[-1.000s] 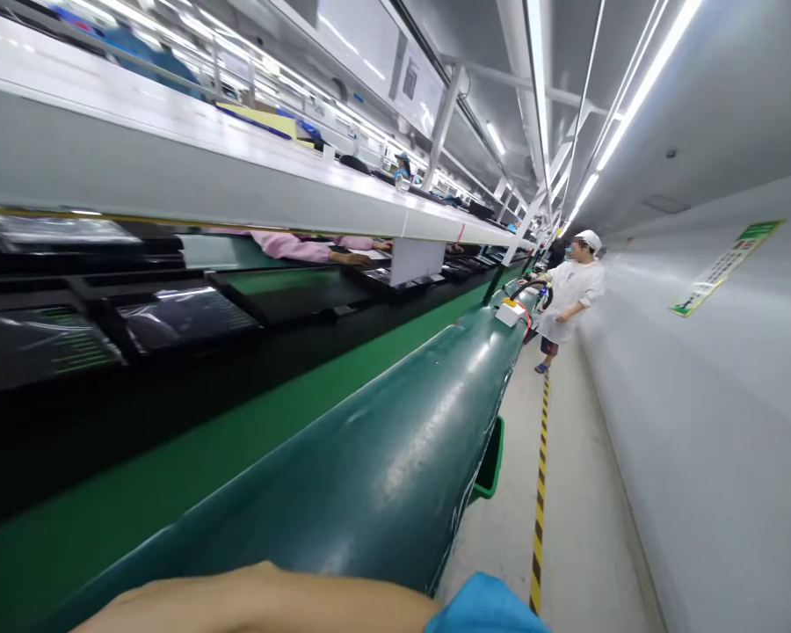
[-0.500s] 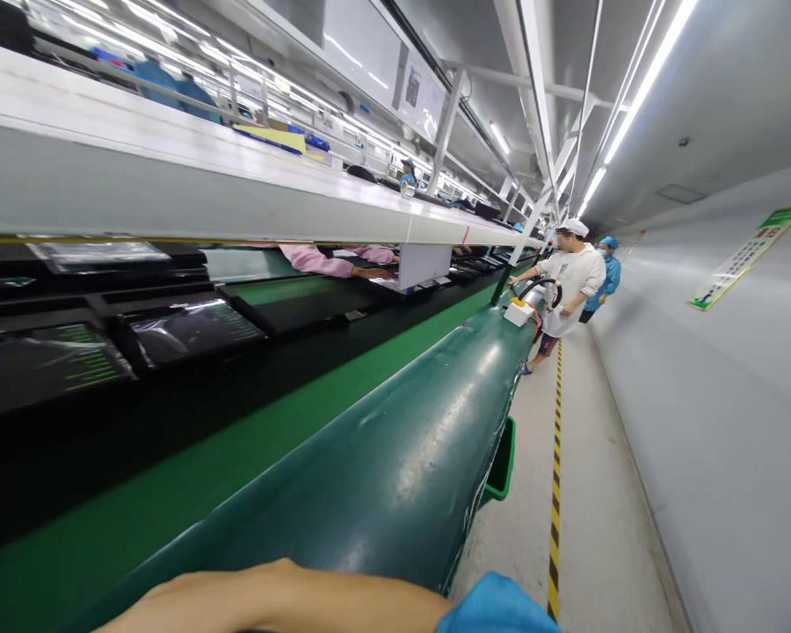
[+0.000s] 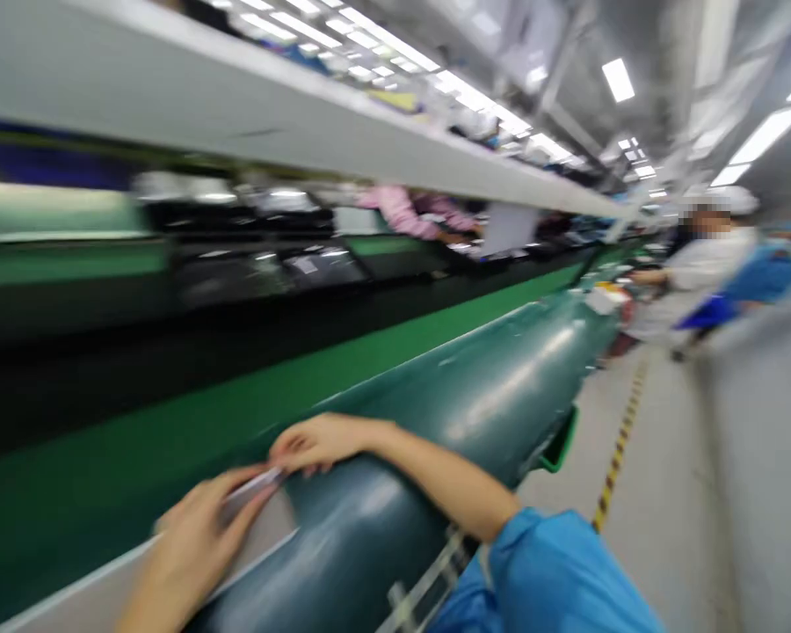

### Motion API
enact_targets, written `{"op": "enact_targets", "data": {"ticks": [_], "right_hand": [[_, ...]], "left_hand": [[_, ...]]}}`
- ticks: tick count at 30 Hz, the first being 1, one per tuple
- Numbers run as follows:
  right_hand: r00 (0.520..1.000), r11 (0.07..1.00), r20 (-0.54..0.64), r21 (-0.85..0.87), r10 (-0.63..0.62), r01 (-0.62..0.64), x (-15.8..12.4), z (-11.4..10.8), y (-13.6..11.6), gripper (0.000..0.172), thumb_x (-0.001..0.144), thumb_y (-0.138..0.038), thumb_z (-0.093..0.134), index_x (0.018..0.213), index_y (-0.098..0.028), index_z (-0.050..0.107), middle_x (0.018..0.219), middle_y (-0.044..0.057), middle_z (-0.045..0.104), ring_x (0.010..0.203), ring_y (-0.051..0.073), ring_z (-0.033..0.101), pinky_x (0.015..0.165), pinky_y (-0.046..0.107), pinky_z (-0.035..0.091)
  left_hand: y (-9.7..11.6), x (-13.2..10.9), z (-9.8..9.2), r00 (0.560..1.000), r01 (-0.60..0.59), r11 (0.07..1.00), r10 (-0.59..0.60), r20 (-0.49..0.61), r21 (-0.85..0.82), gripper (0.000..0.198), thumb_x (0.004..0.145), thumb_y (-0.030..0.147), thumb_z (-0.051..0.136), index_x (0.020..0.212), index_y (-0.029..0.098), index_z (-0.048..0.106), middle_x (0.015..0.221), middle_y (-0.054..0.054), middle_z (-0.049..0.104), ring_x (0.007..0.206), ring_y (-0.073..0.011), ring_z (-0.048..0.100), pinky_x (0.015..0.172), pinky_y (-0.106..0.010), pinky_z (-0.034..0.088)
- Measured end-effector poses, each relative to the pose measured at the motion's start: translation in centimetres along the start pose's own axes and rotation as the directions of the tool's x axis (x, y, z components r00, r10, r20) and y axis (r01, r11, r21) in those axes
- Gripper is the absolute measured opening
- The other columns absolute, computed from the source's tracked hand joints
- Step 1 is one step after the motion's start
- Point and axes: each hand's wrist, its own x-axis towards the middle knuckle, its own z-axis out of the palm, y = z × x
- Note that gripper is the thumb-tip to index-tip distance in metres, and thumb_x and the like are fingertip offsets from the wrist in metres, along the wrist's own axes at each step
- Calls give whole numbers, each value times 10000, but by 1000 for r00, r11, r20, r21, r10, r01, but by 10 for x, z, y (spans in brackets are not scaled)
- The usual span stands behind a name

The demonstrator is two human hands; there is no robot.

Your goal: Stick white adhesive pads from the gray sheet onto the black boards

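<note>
My left hand (image 3: 194,532) is closed around a thin pale strip (image 3: 254,492) that shows between thumb and fingers; blur hides what kind of thing it is. At the strip's far end, my right hand (image 3: 320,441) has its fingertips pinched together, touching it. Beneath my left hand lies a flat light-grey panel (image 3: 270,534) with a pale edge. It rests on the dark green work surface (image 3: 369,510), partly covered by the hand and wrist.
A green conveyor belt (image 3: 237,409) runs along the left, with black flat units (image 3: 326,268) on it. A long white shelf (image 3: 270,132) hangs above. Farther along, pink sleeves (image 3: 405,211) reach in. A person in white (image 3: 718,255) stands right, near a green bin (image 3: 560,444).
Both hands have come into view together at the strip; earlier only my bare forearm showed at the bottom. The light-grey panel has appeared, and the view has shifted left.
</note>
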Motion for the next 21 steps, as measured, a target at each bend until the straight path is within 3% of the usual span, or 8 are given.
{"op": "enact_targets", "data": {"ticks": [1,3,6,9,21], "right_hand": [[999,1000,18,1,-29,29,-4,-1,0,155,920,-318,807,957,-227,687,764,-95,687,578,81,637,480,134,466],[991,996,102,36,-85,82,0,-11,7,224,963,-380,769,983,-197,642,721,-73,634,551,74,585,437,124,432],[975,984,140,-15,-171,175,18,-24,23,397,939,-535,788,1011,-177,632,736,-35,623,568,101,585,429,166,478],[969,978,160,-59,-188,200,18,-26,28,456,940,-601,762,1029,-173,631,783,-16,623,594,112,613,433,183,503],[982,966,137,-206,-127,154,10,-21,14,386,967,-536,724,1046,-164,654,788,-7,633,589,101,615,451,168,486]], "left_hand": [[-6,-19,-6,997,11,1000,-9,-83,20,559,958,871,434,1074,399,712,1065,74,774,1035,-295,688,980,-529,560],[-12,-39,-10,998,18,999,-16,-67,30,527,1001,751,488,1144,298,715,1135,-31,790,1082,-317,687,1006,-521,510],[-20,-36,-7,998,46,997,-43,-53,65,337,1064,500,568,1248,245,688,1248,-79,765,1155,-303,651,1026,-479,447],[-20,-31,-3,998,38,996,-33,-58,80,264,1061,393,637,1278,244,666,1260,-76,753,1166,-293,636,1018,-448,421],[-14,-32,-3,998,48,995,-45,-36,86,266,1052,339,677,1291,232,630,1301,-67,737,1211,-276,625,1052,-427,399]]}}
